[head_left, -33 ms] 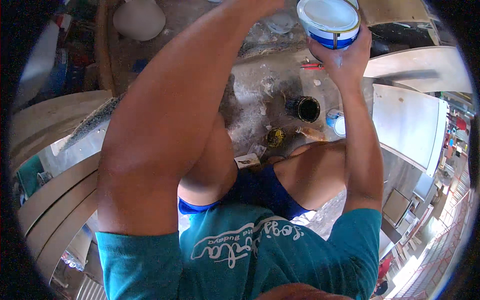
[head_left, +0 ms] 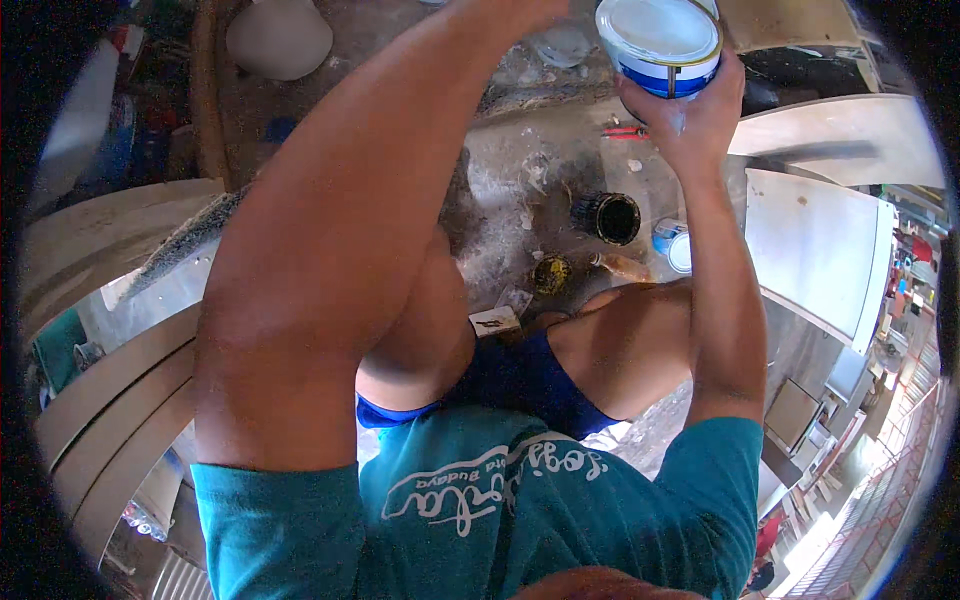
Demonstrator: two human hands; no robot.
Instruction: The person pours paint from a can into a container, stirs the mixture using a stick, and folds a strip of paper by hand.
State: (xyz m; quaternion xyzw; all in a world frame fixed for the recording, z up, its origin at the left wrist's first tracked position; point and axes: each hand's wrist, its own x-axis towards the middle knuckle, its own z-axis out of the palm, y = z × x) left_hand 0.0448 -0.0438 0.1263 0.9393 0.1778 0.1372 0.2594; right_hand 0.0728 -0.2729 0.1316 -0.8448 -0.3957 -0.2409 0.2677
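My right hand (head_left: 695,125) is wrapped round the side of a white and blue paint can (head_left: 668,75), held at the top of the view. The can's round top has a whitish, smeared look and a metal rim. My left arm stretches forward across the view, and only the edge of my left hand (head_left: 545,10) shows at the upper border. Its fingers are cut off, so what it touches is hidden. Below the can, a red-handled tool (head_left: 626,133) lies on the floor beside my right wrist.
Between my legs and the can stand a dark, crusted tin (head_left: 612,218), a yellow-stained tin (head_left: 551,274) and a small blue and white can (head_left: 672,246). A plastic bottle (head_left: 622,266) lies near them. White panels (head_left: 810,250) lean at the right; curved boards (head_left: 120,420) fill the left.
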